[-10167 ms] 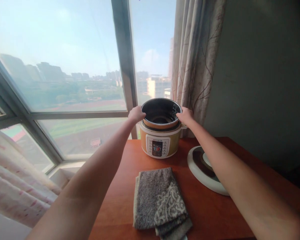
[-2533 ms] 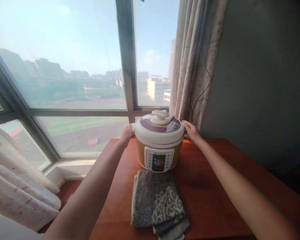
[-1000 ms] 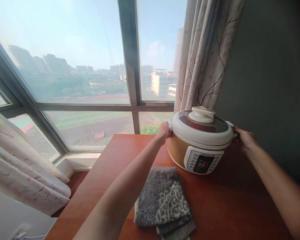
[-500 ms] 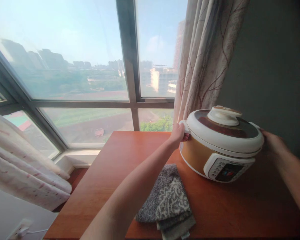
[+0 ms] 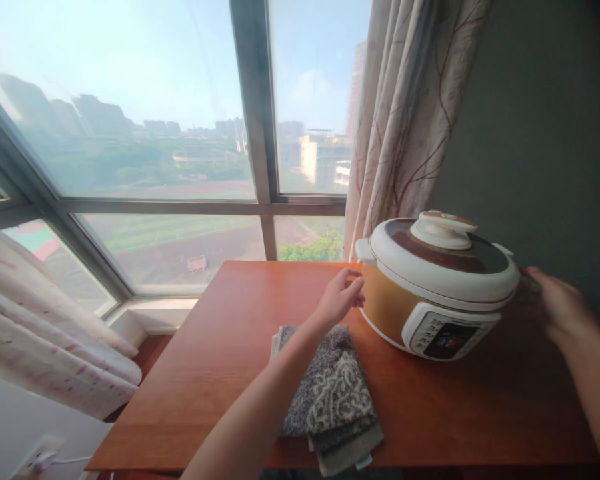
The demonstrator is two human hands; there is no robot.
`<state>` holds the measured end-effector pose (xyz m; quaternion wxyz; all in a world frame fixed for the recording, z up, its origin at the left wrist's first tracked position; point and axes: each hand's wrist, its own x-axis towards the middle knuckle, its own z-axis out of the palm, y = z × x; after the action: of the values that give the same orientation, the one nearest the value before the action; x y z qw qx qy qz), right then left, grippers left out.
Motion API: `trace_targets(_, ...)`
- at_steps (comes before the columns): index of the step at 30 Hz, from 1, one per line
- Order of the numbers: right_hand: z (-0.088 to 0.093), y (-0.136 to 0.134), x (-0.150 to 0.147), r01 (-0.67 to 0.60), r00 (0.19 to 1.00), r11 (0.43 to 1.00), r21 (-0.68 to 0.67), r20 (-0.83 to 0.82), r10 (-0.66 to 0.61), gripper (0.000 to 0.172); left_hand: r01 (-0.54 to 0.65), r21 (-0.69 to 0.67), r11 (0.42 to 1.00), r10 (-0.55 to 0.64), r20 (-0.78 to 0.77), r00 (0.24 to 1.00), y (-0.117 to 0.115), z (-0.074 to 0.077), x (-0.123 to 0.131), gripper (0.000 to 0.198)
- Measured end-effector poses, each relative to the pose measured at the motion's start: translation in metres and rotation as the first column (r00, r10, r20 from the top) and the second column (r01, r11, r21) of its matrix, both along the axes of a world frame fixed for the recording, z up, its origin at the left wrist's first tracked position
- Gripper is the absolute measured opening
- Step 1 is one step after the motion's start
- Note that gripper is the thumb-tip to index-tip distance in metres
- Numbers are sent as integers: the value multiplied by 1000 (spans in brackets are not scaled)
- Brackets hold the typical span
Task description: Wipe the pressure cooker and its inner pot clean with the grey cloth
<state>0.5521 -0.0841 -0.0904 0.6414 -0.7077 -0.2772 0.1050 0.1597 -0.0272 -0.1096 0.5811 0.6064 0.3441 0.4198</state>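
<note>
Grey folded towel [image 5: 347, 393] nearest, lower corner reaching the front edge of the wooden table [image 5: 195, 353]. Left forearm slants over it. Left hand [image 5: 341, 293] hangs just below and off the cooker's left handle [image 5: 365, 251]: fingers loosely curled, thumb slightly apart, grasping nothing. Cooker [image 5: 433, 287] stands lidded on the table's right part, panel facing the near side. Right hand [image 5: 563, 303] at its right side, blurred against dark wall [image 5: 545, 133]; cannot tell whether it touches, or its grip. Wood surface runs from left hand to the table's left edge. Behind: curtain [image 5: 410, 113], then window [image 5: 155, 205].
</note>
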Motion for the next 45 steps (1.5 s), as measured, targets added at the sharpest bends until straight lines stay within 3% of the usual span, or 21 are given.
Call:
trace_targets(2, -5, -21, -7, 20, 1000, 1000, -10, 21, -20, 31, -61, 194, 979, 101, -201, 974, -22, -14, -22, 21)
trace_targets(4, -9, -44, -21, 71, 990, 995, 64, 119, -78, 37, -110, 378, 919, 274, -414, 868, -45, -26, -47, 18)
trace_targets(6, -14, -68, -45, 92, 966, 971, 219, 218, -141, 45, -10, 498, 867, 333, -565, 755, -65, -36, -70, 22)
trace_targets(9, -26, -104, -96, 138, 968, 933, 333, 152, -198, 46, 52, 597, 801, 455, -663, 594, -93, -51, -101, 32)
trace_targets(11, -39, -125, -136, 42, 983, 960, 278, 159, -89, 43, 80, 640, 764, 499, -666, 555, -107, -64, -116, 35)
trace_targets(13, -55, -140, -176, -157, 966, 983, 93, 223, 133, 42, 115, 660, 743, 502, -662, 557, -117, -78, -128, 39)
trace_targets(14, -64, -144, -195, -265, 927, 964, -18, 270, 260, 38, 136, 660, 739, 489, -664, 565, -119, -83, -133, 41)
trace_targets(19, -96, -133, -275, -629, 653, 765, -140, 440, 617, 27, 179, 634, 752, 423, -673, 607, -119, -95, -142, 43)
trace_targets(21, -105, -121, -295, -682, 522, 700, -212, 530, 668, 30, 156, 639, 753, 429, -657, 620, -119, -94, -142, 43)
trace_targets(24, -116, -107, -313, -633, 398, 681, -368, 600, 694, 41, 126, 642, 756, 439, -640, 631, -120, -93, -140, 43)
trace_targets(28, -127, -101, -326, -534, 393, 711, -458, 610, 688, 45, 82, 644, 761, 444, -609, 657, -120, -95, -139, 41)
trace_targets(35, -132, -97, -341, -507, 439, 741, -441, 608, 662, 44, -201, 609, 767, 557, -477, 680, -113, -103, -148, 31)
trace_targets(45, -132, -100, -329, -603, 443, 696, -390, 562, 699, 42, -164, 636, 754, 555, -483, 677, -115, -103, -146, 32)
